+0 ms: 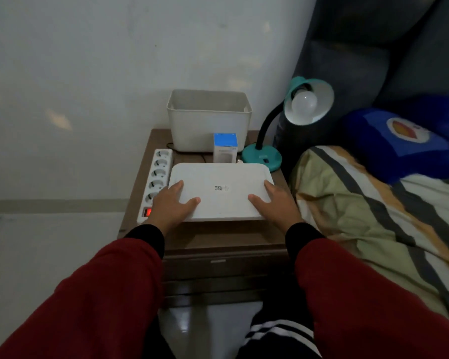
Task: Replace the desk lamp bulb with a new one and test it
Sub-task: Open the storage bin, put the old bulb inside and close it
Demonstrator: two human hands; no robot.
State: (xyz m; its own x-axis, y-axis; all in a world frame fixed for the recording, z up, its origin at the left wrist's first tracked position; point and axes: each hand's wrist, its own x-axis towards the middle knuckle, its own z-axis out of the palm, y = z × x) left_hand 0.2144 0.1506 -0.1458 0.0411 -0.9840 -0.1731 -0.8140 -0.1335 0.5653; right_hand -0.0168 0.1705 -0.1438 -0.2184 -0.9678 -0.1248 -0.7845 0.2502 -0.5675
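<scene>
A teal desk lamp (263,155) with a black gooseneck stands at the back right of the brown bedside table (218,237). Its shade (322,99) faces me with an unlit white bulb (304,102) screwed in. A small blue and white bulb box (225,147) stands upright left of the lamp base. A flat white lid (218,193) lies on the table's middle. My left hand (173,200) grips its left near corner and my right hand (275,200) grips its right near corner, thumbs on top.
A white open bin (209,120) stands at the back by the wall. A white power strip (157,177) with a lit red switch (147,211) lies along the table's left edge. A bed with a striped blanket (373,203) and a blue pillow (399,143) is on the right.
</scene>
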